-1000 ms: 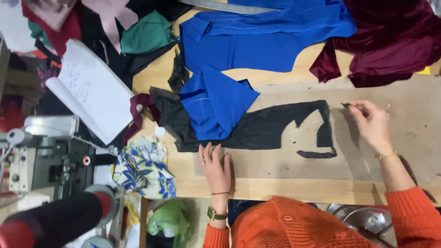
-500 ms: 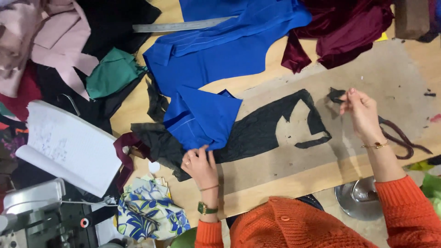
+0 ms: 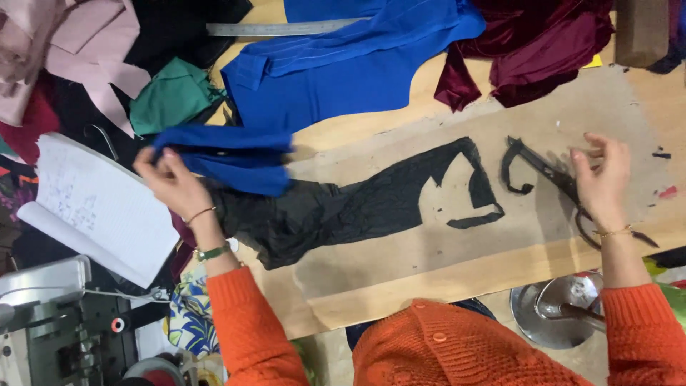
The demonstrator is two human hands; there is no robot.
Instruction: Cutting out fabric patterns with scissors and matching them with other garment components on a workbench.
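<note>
Our left hand (image 3: 171,182) has lifted the small blue fabric piece (image 3: 229,157) off the black cut cloth (image 3: 357,211), now uncovered on the brown paper (image 3: 557,121), while our right hand (image 3: 604,179) has closed around black scissors (image 3: 550,175).

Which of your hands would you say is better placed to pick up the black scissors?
Probably the right hand: it already rests on the black scissors, while the left hand grips blue cloth.
</note>
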